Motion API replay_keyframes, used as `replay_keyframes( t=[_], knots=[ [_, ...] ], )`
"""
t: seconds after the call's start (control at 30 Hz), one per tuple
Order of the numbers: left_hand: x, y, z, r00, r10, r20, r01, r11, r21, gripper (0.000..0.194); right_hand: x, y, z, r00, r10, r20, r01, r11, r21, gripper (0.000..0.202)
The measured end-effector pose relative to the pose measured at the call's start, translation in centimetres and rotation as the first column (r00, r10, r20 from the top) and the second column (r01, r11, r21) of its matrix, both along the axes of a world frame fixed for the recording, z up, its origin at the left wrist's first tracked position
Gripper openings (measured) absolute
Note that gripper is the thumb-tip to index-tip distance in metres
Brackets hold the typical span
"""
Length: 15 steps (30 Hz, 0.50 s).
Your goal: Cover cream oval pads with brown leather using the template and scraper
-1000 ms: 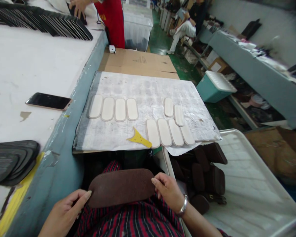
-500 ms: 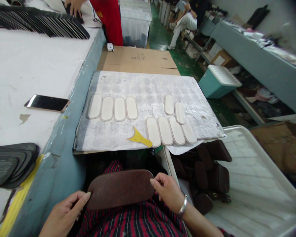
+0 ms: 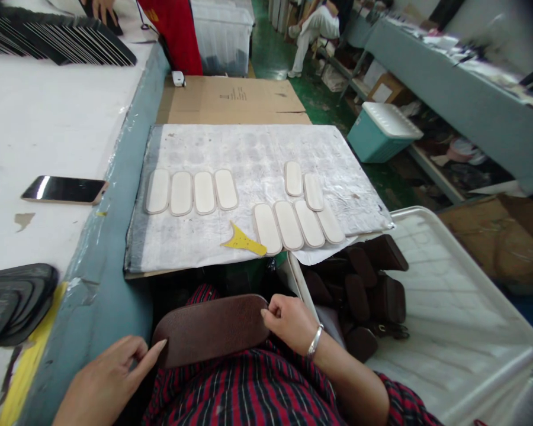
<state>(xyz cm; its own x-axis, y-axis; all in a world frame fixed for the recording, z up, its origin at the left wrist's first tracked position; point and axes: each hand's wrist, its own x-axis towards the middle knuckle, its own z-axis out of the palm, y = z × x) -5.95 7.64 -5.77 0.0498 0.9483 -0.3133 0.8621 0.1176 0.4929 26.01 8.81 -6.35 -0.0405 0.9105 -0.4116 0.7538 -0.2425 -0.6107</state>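
Leather [image 3: 213, 331] pinched by left hand [image 3: 104, 376] at 9 o'clock, right hand [image 3: 293, 322] at 3; pads [image 3: 182, 193] already laid out on the 12 o'clock tabletop [image 3: 262, 151], leather isn't yet.

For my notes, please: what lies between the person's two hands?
A dark brown panel, held at its ends by the left hand and the right hand, in the head view.

The brown oval panel [image 3: 213, 330] at lower centre is looking like grained leather with a soft sheen. The white covering [image 3: 249, 148] mid-frame is appearing wrinkled and faintly glossy, while the pale oval pieces [image 3: 204, 192] are looking smooth and matt. The phone screen [image 3: 64, 189] at left is gleaming like glass; the bracelet [image 3: 314, 341] is shining like polished metal. Upper centre, the cardboard [image 3: 231, 100] is appearing matt.
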Motion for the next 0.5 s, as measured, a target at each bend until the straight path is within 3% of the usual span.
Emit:
replay_keyframes(
  t=[0.07, 0.17, 0.23, 0.33, 0.4, 0.5],
  knots=[
    [1.6, 0.8, 0.8, 0.974, -0.19, -0.126, 0.208, 0.966, 0.152, 0.034, 0.1, 0.3, 0.2, 0.999, 0.029, 0.019, -0.029, 1.0, 0.01, 0.026],
    [5.7, 2.0, 1.5, 0.904, -0.404, -0.142, 0.428, 0.838, 0.339, 0.029, 0.6, 0.3, 0.2, 0.998, 0.035, -0.046, -0.036, 0.999, -0.024, 0.027],
    [8.6, 2.5, 1.3, 0.822, -0.553, -0.135, 0.559, 0.737, 0.381, 0.035, 0.9, 0.1, 0.0, 0.986, -0.012, -0.164, -0.007, 0.993, -0.114, 0.027],
    [11.5, 2.6, 0.5, 0.69, -0.704, -0.169, 0.711, 0.616, 0.338, 0.052, 1.4, -0.6, -0.5, 0.937, -0.12, -0.329, 0.04, 0.97, -0.24, 0.027],
    [12.3, 2.5, 0.1, 0.66, -0.728, -0.185, 0.743, 0.596, 0.303, 0.055, 1.5, -1.1, -0.7, 0.911, -0.157, -0.381, 0.057, 0.963, -0.262, 0.027],
    [12.5, 2.2, 0.0, 0.674, -0.714, -0.19, 0.734, 0.615, 0.289, 0.053, 1.5, -1.9, -1.0, 0.881, -0.2, -0.428, 0.07, 0.952, -0.299, 0.028]
  ],
)
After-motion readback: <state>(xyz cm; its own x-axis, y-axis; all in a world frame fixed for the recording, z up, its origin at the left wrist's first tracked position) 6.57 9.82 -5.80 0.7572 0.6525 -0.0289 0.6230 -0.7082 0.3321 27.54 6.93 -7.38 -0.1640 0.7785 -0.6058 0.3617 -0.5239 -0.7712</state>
